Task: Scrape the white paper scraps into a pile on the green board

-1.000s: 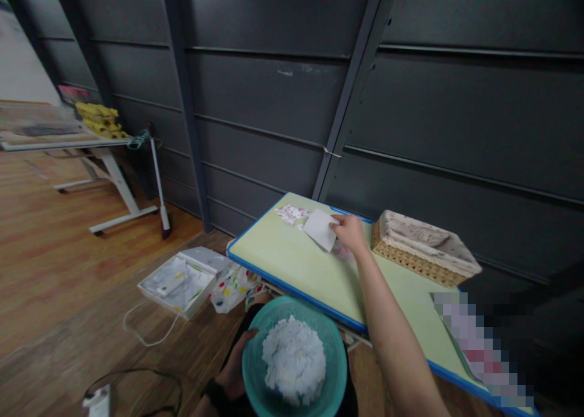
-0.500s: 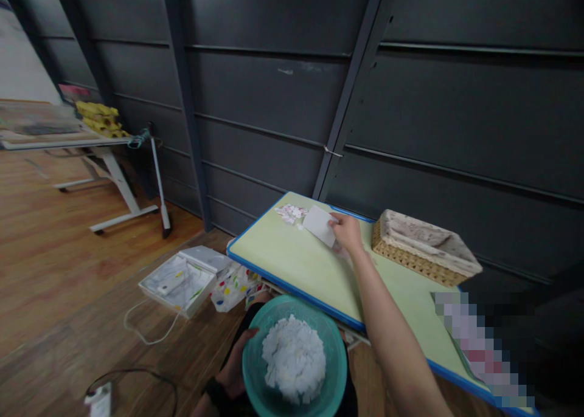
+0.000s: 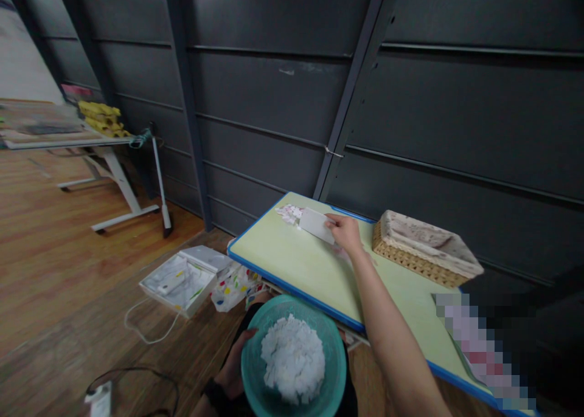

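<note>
My right hand [image 3: 347, 233] reaches across the pale green table [image 3: 292, 265] and pinches a white card [image 3: 316, 224], its edge down on the tabletop. Just left of the card lies a small heap of white and pink paper bits [image 3: 289, 213] at the table's far corner. My left hand [image 3: 235, 368] grips the left side of a teal bowl [image 3: 255, 344] held below the table's front edge. The bowl is filled with a mound of white paper pieces [image 3: 294, 365].
A wicker basket [image 3: 424, 247] with a cloth lining stands on the table at the right. On the wooden floor to the left lie an open white box [image 3: 180, 277], a spotted bag [image 3: 232, 286] and a cable [image 3: 137, 332]. Another table [image 3: 59, 140] stands far left.
My right hand has pushed the card a little further toward the paper bits at the far corner and tilted it lower onto the table. The bowl has stayed put.
</note>
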Demonstrator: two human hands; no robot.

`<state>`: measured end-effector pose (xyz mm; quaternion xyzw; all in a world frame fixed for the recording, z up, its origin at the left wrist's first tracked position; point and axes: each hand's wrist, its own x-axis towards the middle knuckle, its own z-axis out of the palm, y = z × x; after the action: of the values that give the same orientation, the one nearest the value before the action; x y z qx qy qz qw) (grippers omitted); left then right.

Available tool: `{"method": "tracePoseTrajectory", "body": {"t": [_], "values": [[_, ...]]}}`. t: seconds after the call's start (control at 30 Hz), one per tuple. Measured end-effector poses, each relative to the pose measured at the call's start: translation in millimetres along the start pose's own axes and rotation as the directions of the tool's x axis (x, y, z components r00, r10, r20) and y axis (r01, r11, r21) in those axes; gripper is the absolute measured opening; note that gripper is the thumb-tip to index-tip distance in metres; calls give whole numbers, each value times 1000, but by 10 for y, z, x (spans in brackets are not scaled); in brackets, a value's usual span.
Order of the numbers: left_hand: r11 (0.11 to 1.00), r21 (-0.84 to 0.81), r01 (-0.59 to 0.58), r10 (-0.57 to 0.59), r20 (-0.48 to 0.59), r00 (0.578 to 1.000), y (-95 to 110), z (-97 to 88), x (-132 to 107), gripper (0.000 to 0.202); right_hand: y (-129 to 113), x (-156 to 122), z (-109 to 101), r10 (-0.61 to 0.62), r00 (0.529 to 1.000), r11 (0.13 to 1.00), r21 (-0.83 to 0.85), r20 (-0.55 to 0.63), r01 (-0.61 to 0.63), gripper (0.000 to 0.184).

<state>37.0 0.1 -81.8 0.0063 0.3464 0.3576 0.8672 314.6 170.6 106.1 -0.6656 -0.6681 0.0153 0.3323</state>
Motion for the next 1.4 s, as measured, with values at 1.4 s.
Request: {"method": "tracePoseTrajectory", "body": {"t": [1.4], "values": [[852,298,-431,484,-132,865,518,750,-824,21,-229,-241,225,-263,557,664,567,788,-488,46]]}}
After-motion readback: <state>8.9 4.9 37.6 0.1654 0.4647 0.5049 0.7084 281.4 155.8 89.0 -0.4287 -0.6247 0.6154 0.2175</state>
